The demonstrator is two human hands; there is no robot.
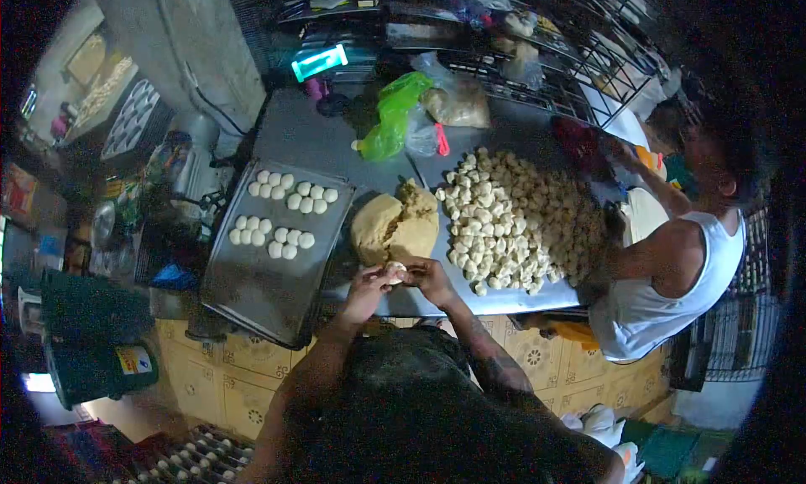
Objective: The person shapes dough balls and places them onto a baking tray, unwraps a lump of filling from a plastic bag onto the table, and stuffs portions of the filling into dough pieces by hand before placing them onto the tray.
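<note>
Both my hands meet at the table's front edge around a small pale piece of dough point(395, 272). My left hand point(367, 289) has its fingers closed on it from the left, and my right hand point(428, 279) pinches it from the right. Just beyond them lies a large tan mound of filling point(413, 236), split by a crack. To its right spreads a big heap of small dough pieces point(483, 224). On the left, a dark metal tray point(269, 287) bears round white dough balls point(312, 198) in grouped clusters.
A green plastic bag point(395, 115) and a clear bag point(457, 106) lie at the table's back. A co-worker in a white top point(672, 266) is at the right end. Green bins point(92, 337) stand at the left; another tray point(197, 463) of balls sits lower left.
</note>
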